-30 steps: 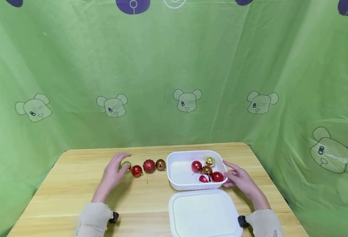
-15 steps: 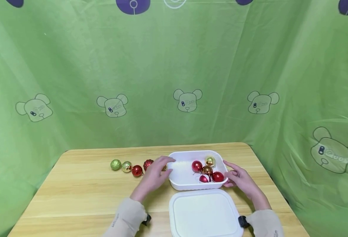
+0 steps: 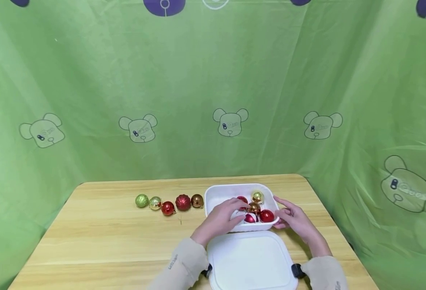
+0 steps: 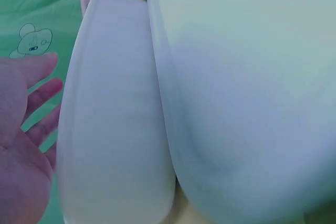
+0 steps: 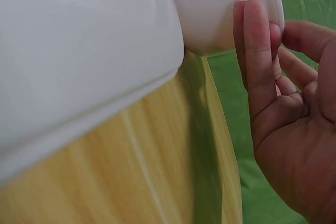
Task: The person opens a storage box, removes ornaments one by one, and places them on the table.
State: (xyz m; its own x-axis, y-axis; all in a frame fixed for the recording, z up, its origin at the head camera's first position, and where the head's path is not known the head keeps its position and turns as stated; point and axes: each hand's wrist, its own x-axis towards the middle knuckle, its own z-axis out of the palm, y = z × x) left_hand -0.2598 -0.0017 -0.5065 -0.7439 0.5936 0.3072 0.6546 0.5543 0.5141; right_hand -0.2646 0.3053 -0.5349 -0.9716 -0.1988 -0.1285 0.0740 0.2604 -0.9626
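Container (image 3: 218, 196), long axis sideways, right hand (image 3: 297, 220) pinching one end, left hand (image 3: 221, 218) (fingers apart) above baubles (image 3: 267, 216)

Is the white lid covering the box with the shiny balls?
No, the lid lies on the table beside the uncovered box.

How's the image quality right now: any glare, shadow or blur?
Head: fairly even light, with glints on the glossy balls; left wrist: bluish cast, the lid soft and nearly textureless; right wrist: a dark, shadow-like band across the wooden table, right hand fairly crisp.
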